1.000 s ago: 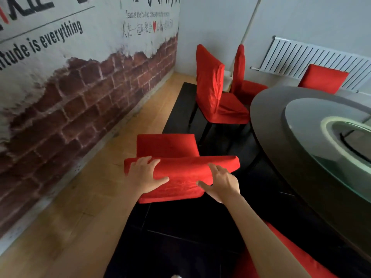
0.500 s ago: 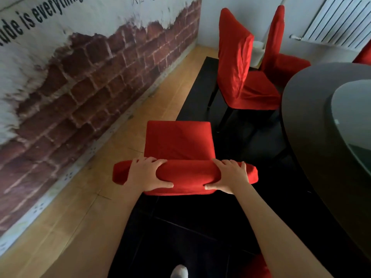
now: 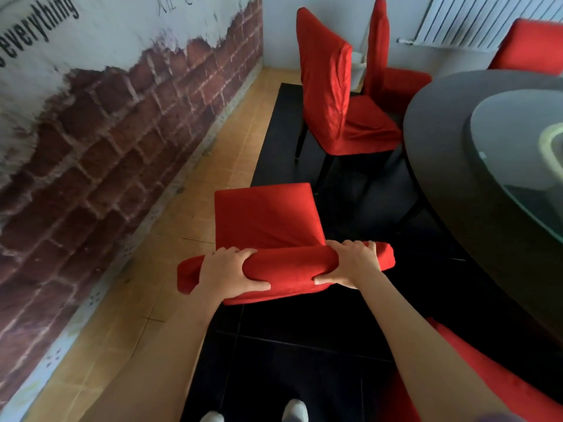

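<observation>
A red-covered chair [image 3: 265, 217] stands right in front of me, seen from above, its seat facing away and its padded backrest top nearest me. My left hand [image 3: 227, 271] grips the left part of the backrest top, fingers over the far side and thumb on the near face. My right hand [image 3: 350, 263] grips the right part of the same backrest top in the same way. The chair's legs are hidden under the seat.
A round dark table [image 3: 451, 141] with a glass turntable [image 3: 499, 129] fills the right. Two more red chairs [image 3: 335, 86] stand ahead by the table, another red chair [image 3: 457, 360] at my lower right. A brick-pattern wall [image 3: 91, 141] runs along the left, a radiator [image 3: 475, 19] at the back.
The view has tilted down and nearer the chair. Both hands, resting loosely on the backrest top a second ago, have closed round it, and the chair now sits squarer to me.
</observation>
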Available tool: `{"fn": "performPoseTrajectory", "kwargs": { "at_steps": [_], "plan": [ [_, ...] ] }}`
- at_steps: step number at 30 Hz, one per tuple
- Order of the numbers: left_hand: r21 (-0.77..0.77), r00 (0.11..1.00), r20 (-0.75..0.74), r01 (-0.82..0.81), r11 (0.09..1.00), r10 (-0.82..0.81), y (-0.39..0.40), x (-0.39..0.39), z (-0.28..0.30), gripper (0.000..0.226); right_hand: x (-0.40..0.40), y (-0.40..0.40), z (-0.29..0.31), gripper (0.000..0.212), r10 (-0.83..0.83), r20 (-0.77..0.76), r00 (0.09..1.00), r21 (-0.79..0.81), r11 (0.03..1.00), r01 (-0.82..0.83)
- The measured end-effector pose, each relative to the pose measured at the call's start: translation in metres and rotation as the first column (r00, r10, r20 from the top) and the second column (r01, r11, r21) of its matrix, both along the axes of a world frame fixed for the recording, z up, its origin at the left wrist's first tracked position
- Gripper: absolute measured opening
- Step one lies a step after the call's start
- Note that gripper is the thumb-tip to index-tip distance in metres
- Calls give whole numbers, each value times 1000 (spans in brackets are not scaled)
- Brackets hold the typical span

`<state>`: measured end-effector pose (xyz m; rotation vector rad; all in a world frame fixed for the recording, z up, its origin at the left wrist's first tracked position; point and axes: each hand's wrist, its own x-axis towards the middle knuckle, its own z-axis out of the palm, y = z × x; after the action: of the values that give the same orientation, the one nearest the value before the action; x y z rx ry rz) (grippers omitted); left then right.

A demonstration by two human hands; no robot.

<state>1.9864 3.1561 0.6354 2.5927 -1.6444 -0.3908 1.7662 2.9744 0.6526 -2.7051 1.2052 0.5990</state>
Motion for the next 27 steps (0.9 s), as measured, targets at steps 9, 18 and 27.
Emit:
{"fn": "performPoseTrajectory", "kwargs": {
  "at_steps": [9, 18, 27],
  "plan": [
    [31, 974, -23, 228, 973, -227, 20, 14, -1, 107, -21, 75, -3, 113, -225, 15, 974, -30, 974, 225],
    [20, 899, -2, 438, 899, -438, 45, 29, -4, 107, -30, 165, 0, 108, -429, 12, 903, -40, 902, 429],
    [49, 824, 23, 565, 824, -566, 58, 44, 0, 110, -20, 236, -3, 107, -581, 18, 814, -63, 812, 580]
  ]
}}
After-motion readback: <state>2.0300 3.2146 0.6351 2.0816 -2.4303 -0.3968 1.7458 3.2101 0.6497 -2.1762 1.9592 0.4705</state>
